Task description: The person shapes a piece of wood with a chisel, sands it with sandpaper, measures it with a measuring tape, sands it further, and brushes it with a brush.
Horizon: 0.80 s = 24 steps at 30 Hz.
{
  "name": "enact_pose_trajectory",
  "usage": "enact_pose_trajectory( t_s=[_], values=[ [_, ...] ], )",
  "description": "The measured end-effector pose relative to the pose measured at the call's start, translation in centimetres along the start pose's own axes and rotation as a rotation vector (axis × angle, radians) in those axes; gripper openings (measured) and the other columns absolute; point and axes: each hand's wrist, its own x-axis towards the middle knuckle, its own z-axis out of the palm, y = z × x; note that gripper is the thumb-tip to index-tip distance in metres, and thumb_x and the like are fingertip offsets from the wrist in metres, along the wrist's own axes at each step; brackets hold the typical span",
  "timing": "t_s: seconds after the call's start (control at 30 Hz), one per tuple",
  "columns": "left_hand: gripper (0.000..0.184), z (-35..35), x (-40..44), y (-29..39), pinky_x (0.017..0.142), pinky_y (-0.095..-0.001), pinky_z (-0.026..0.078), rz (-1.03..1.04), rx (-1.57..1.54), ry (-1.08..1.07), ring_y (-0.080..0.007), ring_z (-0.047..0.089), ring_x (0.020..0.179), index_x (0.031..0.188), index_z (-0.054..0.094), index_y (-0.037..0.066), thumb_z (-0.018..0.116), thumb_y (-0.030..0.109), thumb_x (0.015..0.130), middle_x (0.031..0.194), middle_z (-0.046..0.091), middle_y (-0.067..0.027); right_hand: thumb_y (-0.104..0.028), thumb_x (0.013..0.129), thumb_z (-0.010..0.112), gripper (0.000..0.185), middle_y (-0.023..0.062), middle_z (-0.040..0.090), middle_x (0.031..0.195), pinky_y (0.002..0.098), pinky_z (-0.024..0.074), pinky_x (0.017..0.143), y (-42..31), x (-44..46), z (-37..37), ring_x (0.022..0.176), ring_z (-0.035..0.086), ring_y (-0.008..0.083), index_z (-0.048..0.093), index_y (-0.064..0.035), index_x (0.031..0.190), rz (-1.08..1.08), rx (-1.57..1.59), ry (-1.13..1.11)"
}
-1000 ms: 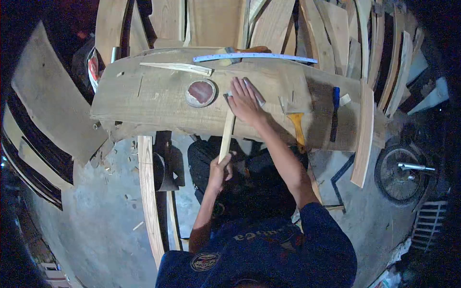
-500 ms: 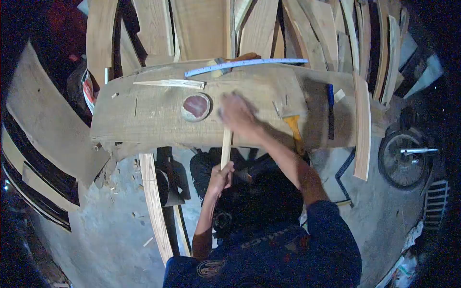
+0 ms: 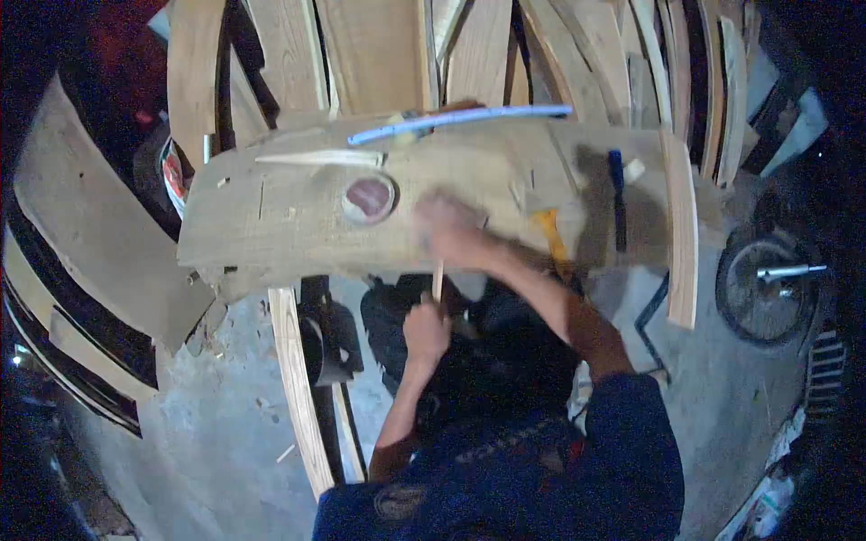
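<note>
My left hand (image 3: 426, 332) is closed around the lower end of a narrow wooden strip (image 3: 438, 281), below the near edge of the wooden work board (image 3: 298, 239). Over the board, my right hand (image 3: 448, 225) lies at the strip's upper part and covers it. Motion smears its fingers, so whatever they hold is hidden. Left of that hand sits a round tin (image 3: 369, 198) with a reddish-brown surface inside a pale rim. To its right lies a brush with a yellow handle (image 3: 548, 233), partly blurred.
A whitish-blue ruler (image 3: 460, 117) and a pointed wood sliver (image 3: 320, 158) lie towards the back. A dark blue-handled tool (image 3: 618, 198) and a long wooden slat (image 3: 681, 230) are at the right. Planks (image 3: 374, 54) stand behind; a wheel (image 3: 767, 288) is at far right.
The strip shows a narrower face and less of its length between my hands. My left hand has shifted slightly right and turned. My right hand stays over the board, still blurred.
</note>
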Motion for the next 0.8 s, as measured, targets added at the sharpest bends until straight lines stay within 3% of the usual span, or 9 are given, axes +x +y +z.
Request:
enact_pose_trajectory(
  t_s=[0.07,0.2,0.27,0.4,0.5,0.53,0.6,0.67,0.8],
  values=[
    [0.015,-0.7,-0.1,1.2,0.054,-0.0447,0.044,-0.072,0.039,-0.016,-0.0372,0.054,0.059,0.073,0.047,-0.002,0.051,0.013,0.070,0.063,0.054,-0.0218,-0.013,0.066,0.050,0.028,0.0206,0.044,0.091,0.0418,0.0301,0.084,0.7,1.2,-1.5,0.090,0.041,0.0341,0.049,-0.0001,0.091,0.322,0.180,0.145],
    [0.018,0.3,-0.4,0.0,0.055,-0.0453,0.044,0.010,0.023,-0.003,-0.0388,0.053,0.060,0.074,0.044,-0.003,0.049,0.014,0.074,0.061,0.053,-0.0230,-0.008,0.065,0.049,0.035,0.0204,0.043,0.100,0.0392,0.0312,0.087,-5.2,-3.4,-1.2,0.097,0.040,0.0357,0.047,0.0027,0.098,-0.259,0.057,0.358],
    [0.020,0.7,-0.6,-0.3,0.050,-0.0432,0.043,0.032,0.051,0.018,-0.0353,0.053,0.052,0.075,0.047,-0.003,0.049,0.017,0.076,0.056,0.052,-0.0199,-0.011,0.066,0.050,0.044,0.0210,0.040,0.113,0.0382,0.0295,0.090,-2.9,-1.6,-3.7,0.105,0.037,0.0346,0.044,0.0008,0.108,0.067,0.135,-0.108],
    [0.027,-0.3,-1.4,-0.4,0.040,-0.0349,0.038,-0.057,-0.572,-0.054,-0.0230,0.047,0.041,0.074,0.050,0.000,0.048,0.025,0.080,0.049,0.048,-0.0101,-0.006,0.063,0.051,0.039,0.0222,0.046,0.106,0.0385,0.0340,0.085,6.2,1.4,0.5,0.097,0.043,0.0340,0.049,-0.0005,0.102,0.201,-0.161,0.568],
    [0.037,-2.2,-3.0,0.1,0.035,-0.0214,0.029,-0.364,-0.911,-0.273,-0.0093,0.037,0.037,0.069,0.051,0.006,0.041,0.039,0.083,0.048,0.042,0.0013,-0.001,0.065,0.049,0.041,0.0190,0.045,0.109,0.0378,0.0334,0.086,5.5,2.5,-4.3,0.098,0.044,0.0328,0.045,0.0006,0.107,0.439,0.142,0.413],
    [0.037,-2.3,-3.1,0.0,0.035,-0.0214,0.029,-0.370,-0.912,-0.263,-0.0093,0.037,0.037,0.069,0.051,0.006,0.041,0.039,0.083,0.048,0.042,0.0013,-0.001,0.065,0.049,0.041,0.0190,0.045,0.109,0.0378,0.0334,0.086,5.3,2.6,-4.9,0.098,0.044,0.0328,0.045,0.0006,0.107,0.430,0.147,0.410],
    [0.045,-2.5,-3.4,-0.1,0.036,-0.0216,0.031,-0.503,-1.005,-0.227,-0.0101,0.040,0.040,0.068,0.050,0.007,0.034,0.045,0.084,0.051,0.044,-0.0004,-0.001,0.070,0.047,0.035,0.0139,0.054,0.093,0.0357,0.0385,0.079,4.9,1.4,-5.6,0.095,0.047,0.0293,0.047,-0.0002,0.104,0.335,0.341,0.981],
    [0.048,-2.1,-3.7,-0.8,0.040,-0.0223,0.034,-0.635,-1.281,-0.303,-0.0109,0.043,0.046,0.068,0.048,0.006,0.029,0.047,0.084,0.055,0.047,-0.0013,0.003,0.070,0.045,0.035,0.0156,0.051,0.097,0.0356,0.0379,0.080,2.8,-2.5,-9.3,0.095,0.047,0.0300,0.046,0.0002,0.105,0.352,0.047,1.113],
    [0.037,-1.6,-4.6,-0.1,0.041,-0.0234,0.033,-0.668,-1.520,-0.252,-0.0114,0.040,0.045,0.085,0.047,0.005,0.033,0.039,0.084,0.056,0.045,-0.0013,-0.002,0.071,0.052,0.035,0.0185,0.045,0.103,0.0322,0.0395,0.073,3.9,-14.3,-4.4,0.084,0.049,0.0293,0.043,0.0006,0.105,0.592,0.262,1.216]
  ],
)
